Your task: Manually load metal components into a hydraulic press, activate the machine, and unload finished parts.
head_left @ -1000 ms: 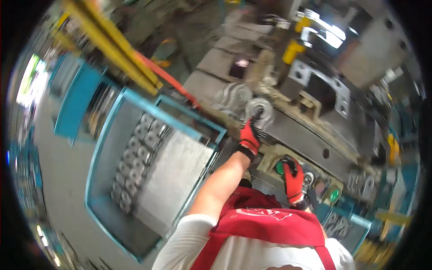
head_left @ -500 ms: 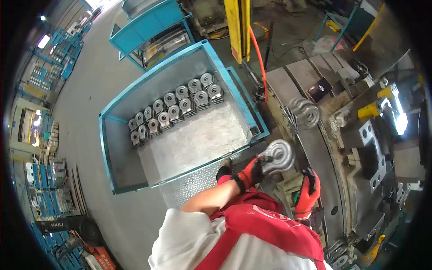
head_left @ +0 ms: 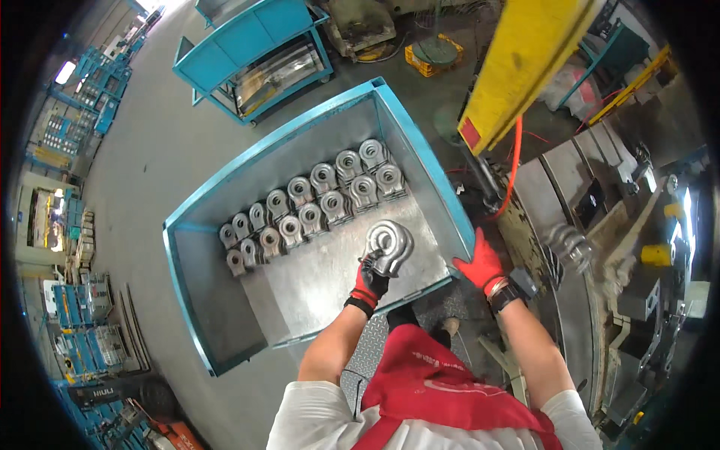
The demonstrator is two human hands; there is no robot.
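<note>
My left hand (head_left: 371, 283), in a red and black glove, is closed on a stack of ring-headed metal stampings (head_left: 389, 241). That stack is held tilted above the bare floor of a blue-rimmed metal bin (head_left: 268, 128), near the bin's front right part. My right hand (head_left: 484, 267), also gloved, lies against the bin's right front corner with thumb and forefinger spread. The other fingers are hard to make out. Inside the bin stand two rows of similar stacked stampings (head_left: 310, 215), toward the back and left.
On the right is a grey machine table (head_left: 570, 277) with more ring-headed stampings (head_left: 568, 245) on its near side. A yellow post (head_left: 525, 67) and an orange hose (head_left: 515, 169) rise behind the bin's right side. A blue cart (head_left: 262, 45) stands beyond it.
My left hand has carried the stampings leftward from beside the machine table to over the bin. My right hand has moved up to the bin's corner. The view has shifted.
</note>
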